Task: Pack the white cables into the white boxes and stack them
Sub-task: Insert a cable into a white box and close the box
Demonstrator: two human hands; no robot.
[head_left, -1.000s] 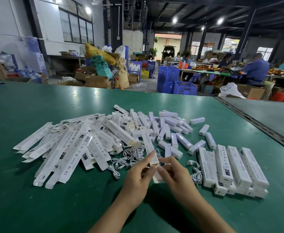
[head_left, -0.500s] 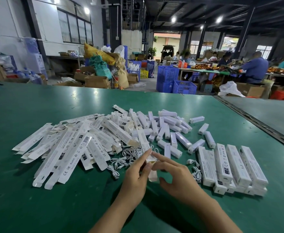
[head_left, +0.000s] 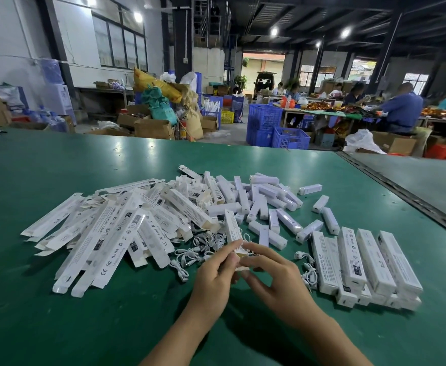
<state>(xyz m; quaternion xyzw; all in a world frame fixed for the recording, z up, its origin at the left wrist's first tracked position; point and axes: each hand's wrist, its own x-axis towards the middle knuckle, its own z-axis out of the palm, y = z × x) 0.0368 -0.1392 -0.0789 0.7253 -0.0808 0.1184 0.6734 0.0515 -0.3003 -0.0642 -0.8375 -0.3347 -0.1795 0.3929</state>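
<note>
Both hands on one white box (head_left: 233,228): left hand (head_left: 212,277) pinches its near end between thumb and forefinger, other fingers curled beneath; right hand (head_left: 278,280) pinches the same end from the other side with thumb and forefinger, remaining fingers loosely spread. The box is tilted, its far end pointing away over the green table (head_left: 58,326). Against 0.5 s ago: same two-handed pinch, hands nearly in the same spot; brown inner face of the box end now shows between the fingertips, and less of the box sticks out below them. Counts: 1 box in hand. The packed stack (head_left: 367,262) is right of the held box, 4 across the top, lower layer partly hidden, no total. White cables (head_left: 195,247) lie tangled just left of the held box, with a few more cables (head_left: 307,270) between it and the stack; can't count them. Flat unfolded boxes (head_left: 105,233) are heaped left of the held box, dozens. Short white blocks (head_left: 272,204) are scattered beyond it, roughly thirty; overlap blocks an exact count.
</note>
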